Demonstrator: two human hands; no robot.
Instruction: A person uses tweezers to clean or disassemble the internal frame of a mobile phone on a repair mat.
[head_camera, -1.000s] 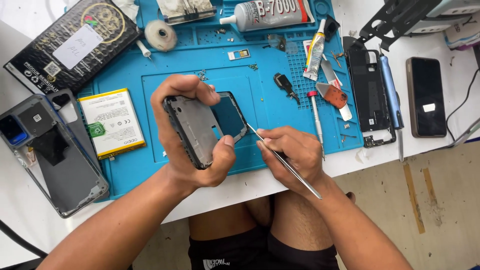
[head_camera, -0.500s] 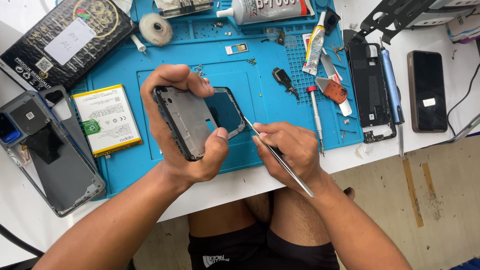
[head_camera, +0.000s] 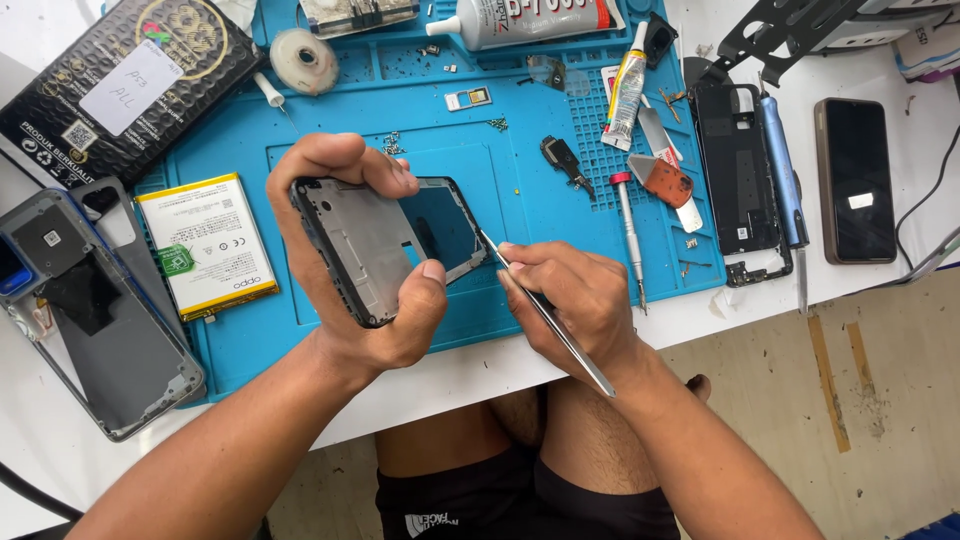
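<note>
My left hand (head_camera: 350, 250) grips a bare phone frame (head_camera: 385, 240), black-rimmed with a grey metal inside, held tilted above a blue work mat (head_camera: 520, 170). My right hand (head_camera: 575, 300) pinches thin metal tweezers (head_camera: 545, 310) like a pen. The tweezers' tip touches the frame's right edge. Their back end sticks out past my wrist toward my lap.
On the mat lie a white phone battery (head_camera: 205, 245), a red-tipped screwdriver (head_camera: 630, 235), glue tubes (head_camera: 625, 85), a tape roll (head_camera: 300, 58) and small screws. A grey back cover (head_camera: 95, 330) lies left, a black frame (head_camera: 735, 175) and dark phone (head_camera: 855, 180) right. The table edge runs near my knees.
Both hands with the frame and tweezers have stayed together in the same hold; the view shifted slightly, and the frame is tilted a little differently.
</note>
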